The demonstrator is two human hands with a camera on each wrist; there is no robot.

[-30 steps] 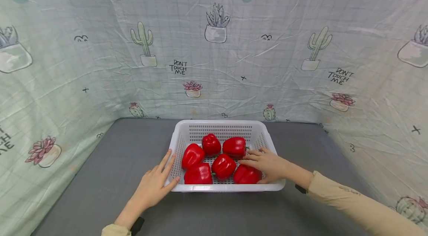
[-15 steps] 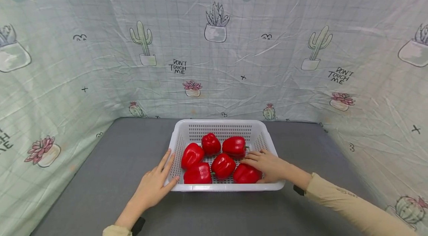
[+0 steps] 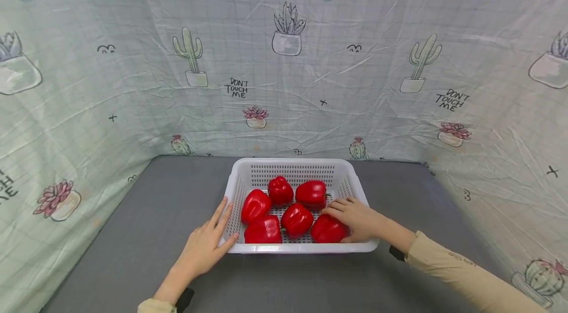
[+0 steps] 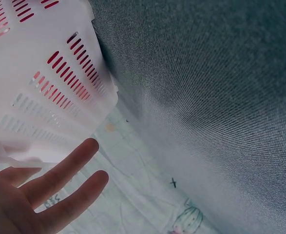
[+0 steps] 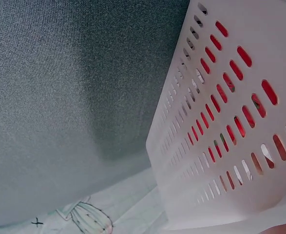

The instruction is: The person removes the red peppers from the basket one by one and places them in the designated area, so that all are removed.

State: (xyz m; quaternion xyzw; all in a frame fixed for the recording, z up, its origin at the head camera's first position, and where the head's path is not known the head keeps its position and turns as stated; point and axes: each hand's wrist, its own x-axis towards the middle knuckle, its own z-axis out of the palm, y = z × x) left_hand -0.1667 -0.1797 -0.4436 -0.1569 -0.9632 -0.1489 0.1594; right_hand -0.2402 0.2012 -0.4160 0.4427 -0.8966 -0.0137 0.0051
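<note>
A white plastic basket [image 3: 295, 249] with slotted walls holds several red bell peppers, among them one at the back left [image 3: 280, 191] and one in the middle [image 3: 297, 220]. My left hand [image 3: 201, 246] rests on the basket's left rim, its fingers fairly straight and spread; the left wrist view shows these fingers beside the slotted wall. Over the right rim reaches my right hand [image 3: 357, 219], gripping the front right bell pepper [image 3: 329, 229] with curled fingers and thumb. Part of that pepper is hidden under the hand. In the right wrist view the basket wall [image 5: 220, 122] hides most of the hand.
The basket stands on a grey cloth-covered table [image 3: 177, 194]. Behind and on both sides hangs a pale curtain [image 3: 328, 71] printed with cacti and potted plants.
My right fingers have drawn in round the front right bell pepper, which has turned slightly. My left hand and the basket stay where they were.
</note>
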